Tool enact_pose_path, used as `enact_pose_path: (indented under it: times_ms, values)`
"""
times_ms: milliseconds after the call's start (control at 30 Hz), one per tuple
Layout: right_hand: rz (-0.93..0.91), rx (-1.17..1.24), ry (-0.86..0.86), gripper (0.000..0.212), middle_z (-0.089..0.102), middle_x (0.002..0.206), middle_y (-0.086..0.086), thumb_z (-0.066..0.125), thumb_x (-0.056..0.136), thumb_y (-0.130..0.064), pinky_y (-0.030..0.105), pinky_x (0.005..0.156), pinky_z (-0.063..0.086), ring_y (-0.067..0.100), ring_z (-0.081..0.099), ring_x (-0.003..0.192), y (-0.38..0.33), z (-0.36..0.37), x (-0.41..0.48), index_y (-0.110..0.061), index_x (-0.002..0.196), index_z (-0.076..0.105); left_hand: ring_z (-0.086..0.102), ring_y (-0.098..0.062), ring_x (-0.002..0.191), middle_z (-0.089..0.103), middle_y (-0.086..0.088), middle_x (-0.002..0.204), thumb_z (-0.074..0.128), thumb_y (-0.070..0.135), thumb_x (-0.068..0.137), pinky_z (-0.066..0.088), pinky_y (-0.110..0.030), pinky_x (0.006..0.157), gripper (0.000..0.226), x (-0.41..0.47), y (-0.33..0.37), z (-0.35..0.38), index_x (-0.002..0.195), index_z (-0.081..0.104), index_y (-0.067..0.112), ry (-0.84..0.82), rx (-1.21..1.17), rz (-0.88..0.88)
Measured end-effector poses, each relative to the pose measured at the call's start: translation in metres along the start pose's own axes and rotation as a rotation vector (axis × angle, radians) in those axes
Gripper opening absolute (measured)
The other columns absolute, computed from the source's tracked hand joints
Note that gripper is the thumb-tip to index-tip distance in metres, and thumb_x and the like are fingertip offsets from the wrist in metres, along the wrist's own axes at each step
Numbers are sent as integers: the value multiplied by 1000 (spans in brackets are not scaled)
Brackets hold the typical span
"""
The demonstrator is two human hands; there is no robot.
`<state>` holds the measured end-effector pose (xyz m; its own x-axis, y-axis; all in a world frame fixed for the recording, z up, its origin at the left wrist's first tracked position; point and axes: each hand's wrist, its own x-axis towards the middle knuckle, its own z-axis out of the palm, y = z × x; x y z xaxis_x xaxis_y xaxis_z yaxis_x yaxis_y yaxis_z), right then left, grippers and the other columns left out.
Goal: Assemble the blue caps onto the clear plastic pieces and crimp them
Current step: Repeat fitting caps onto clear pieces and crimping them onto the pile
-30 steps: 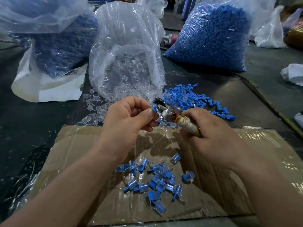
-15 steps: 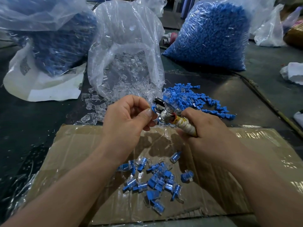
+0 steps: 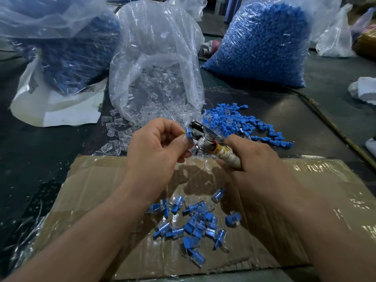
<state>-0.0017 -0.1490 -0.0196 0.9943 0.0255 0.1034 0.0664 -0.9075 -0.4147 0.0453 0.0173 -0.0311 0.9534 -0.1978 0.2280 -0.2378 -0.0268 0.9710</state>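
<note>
A dark worktop (image 3: 50,159) fills the view, with more bags and clutter behind it. At the middle of the far edge stands a tall clear plastic bag (image 3: 158,37), open at the front. It holds small clear plastic pieces (image 3: 160,92), and a few more lie loose on the worktop just in front of it. At the far right stands a big clear bag (image 3: 317,23) packed full of blue caps (image 3: 264,43). At the far left, a third clear bag (image 3: 40,19) holds blue and clear parts and sits on a white sack (image 3: 61,106). The sack has a small label (image 3: 32,85), but its writing is too small to read.

A loose heap of blue plastic caps (image 3: 244,123) lies on the worktop to the right of the middle bag. A flat brown cardboard sheet (image 3: 97,180) with shiny tape on it covers the near edge. On it lies a little pile of clear pieces with blue caps on (image 3: 195,222).

Both hands are up over the far edge of the cardboard and hide part of it. The left hand (image 3: 154,147) pinches one small blue-capped piece (image 3: 188,134) between thumb and finger, right at the head of a metal crimping tool (image 3: 201,137). The right hand (image 3: 250,159) is curled tight around the tool's handle, which is wrapped in pale tape. I cannot tell if the tool is squeezing the piece.

A white lump (image 3: 364,90) lies at the right edge.
</note>
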Motion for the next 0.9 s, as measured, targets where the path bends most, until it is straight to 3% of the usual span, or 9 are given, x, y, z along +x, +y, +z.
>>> enact_pose_path:
  times_ms: [200,400,600,900]
  values:
    - [-4,-32,27,13,49,78,-15,60,84,-29,16,55,26,-2,43,70,3,2,-1,-32,88,48,62,-7,53,65,3,60,61,-4,80,50,-15,52,21,0,0,-1,72,59,15,1,-11,-16]
    - [-15,-42,-18,29,48,88,-16,59,82,-31,24,72,32,7,45,83,16,-10,2,-23,110,57,64,-10,57,69,-3,69,62,-1,79,49,-17,52,17,0,2,-3,74,60,15,9,-69,-20]
    - [-4,-108,-135,21,52,85,-16,67,78,-31,27,69,41,4,49,79,18,-8,2,-33,97,58,59,-8,52,66,-1,63,69,7,69,49,-15,51,9,-7,10,-2,71,68,15,-398,-48,-65]
    - [-15,-189,-199,46,58,98,-13,70,66,-55,35,80,46,9,53,90,21,-4,5,-31,104,58,57,1,52,65,7,58,78,12,70,43,-11,51,12,-11,10,1,65,71,21,-674,167,-36]
